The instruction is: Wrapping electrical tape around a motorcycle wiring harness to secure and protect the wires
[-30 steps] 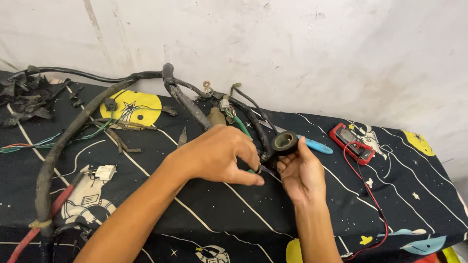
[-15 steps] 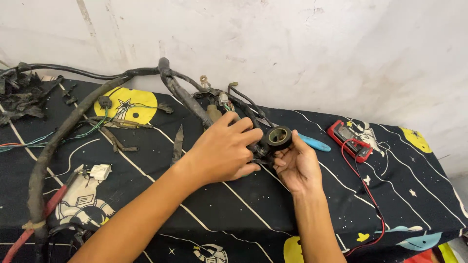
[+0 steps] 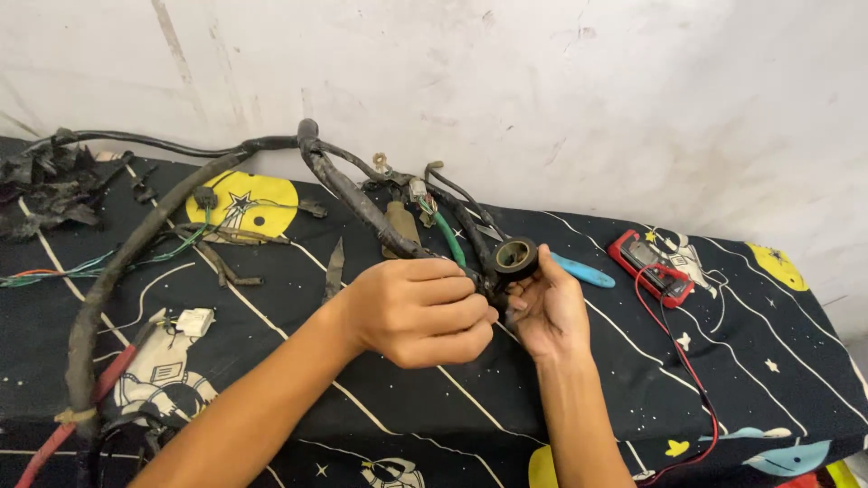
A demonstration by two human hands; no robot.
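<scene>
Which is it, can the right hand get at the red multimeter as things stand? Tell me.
Probably not freely: the right hand holds the black tape roll against the wiring harness. The red multimeter lies uncovered to its right, with nothing between.

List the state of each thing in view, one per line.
left hand: closed around harness branch
right hand: holding tape roll
tape roll: black, held above the cloth
wire harness: sprawled across the cloth, partly wrapped
multimeter: lying flat, red lead attached
blue-handled tool: lying untouched
white connector: unplugged
</scene>
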